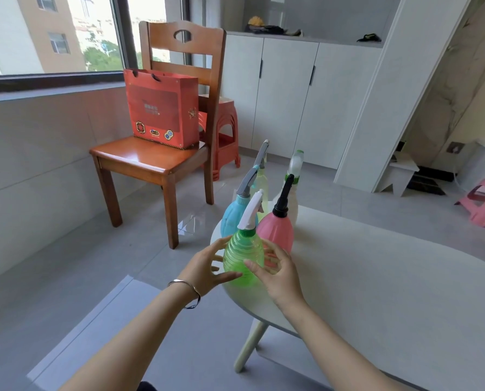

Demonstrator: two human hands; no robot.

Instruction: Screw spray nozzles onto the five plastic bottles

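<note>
A green ribbed bottle (pixel 242 256) with a white spray nozzle (pixel 251 211) stands upright at the left end of the white table (pixel 376 277). My left hand (pixel 207 268) and my right hand (pixel 278 270) flank it, fingers spread and touching its sides. Behind it stand a pink bottle (pixel 276 231) with a black nozzle, a blue bottle (pixel 231 214) with a grey nozzle, a pale yellow bottle (pixel 261 182) with a grey nozzle, and a white bottle (pixel 292 201) with a clear-and-green top.
A wooden chair (pixel 156 156) with a red paper bag (pixel 162 108) on its seat stands to the left beyond the table. A red stool (pixel 227 131) sits behind the chair, a pink stool (pixel 484 201) at far right. White cabinets line the back wall.
</note>
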